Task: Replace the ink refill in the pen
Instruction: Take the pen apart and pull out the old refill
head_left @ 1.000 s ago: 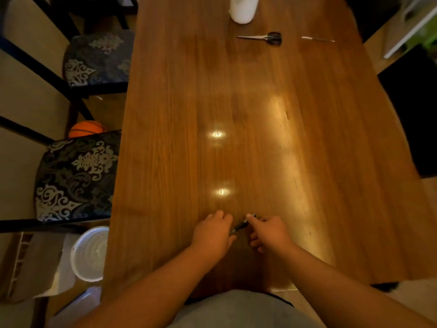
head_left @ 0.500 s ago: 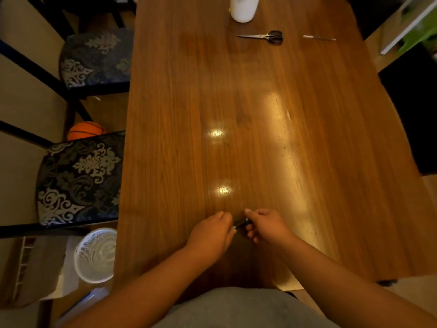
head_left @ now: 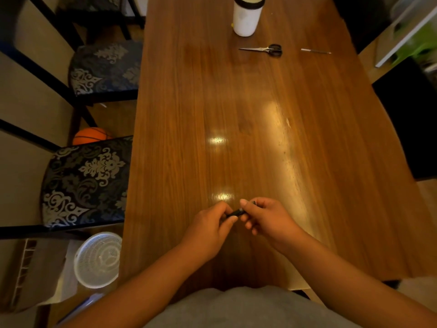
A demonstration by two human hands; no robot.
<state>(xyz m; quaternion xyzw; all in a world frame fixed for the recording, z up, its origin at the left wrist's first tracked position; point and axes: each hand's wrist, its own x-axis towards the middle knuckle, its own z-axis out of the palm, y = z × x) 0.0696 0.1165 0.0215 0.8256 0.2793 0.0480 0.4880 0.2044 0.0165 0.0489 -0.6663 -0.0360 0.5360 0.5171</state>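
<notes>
A dark pen [head_left: 237,212] is held between both hands just above the near part of the wooden table [head_left: 260,129]. My left hand [head_left: 208,227] pinches its left end and my right hand [head_left: 266,216] grips its right end. Most of the pen is hidden by the fingers. A thin pale refill [head_left: 315,51] lies alone at the far right of the table, well out of reach of either hand.
Black-handled scissors [head_left: 262,49] and a white cylindrical container [head_left: 247,16] sit at the far end. Two patterned chairs [head_left: 82,183] stand along the left edge, with an orange ball [head_left: 91,134] and a white plastic basket [head_left: 98,259] on the floor.
Both hands have stayed together on the pen, and the fingers have shifted slightly around it. The head view has tipped a little, showing more of the far container.
</notes>
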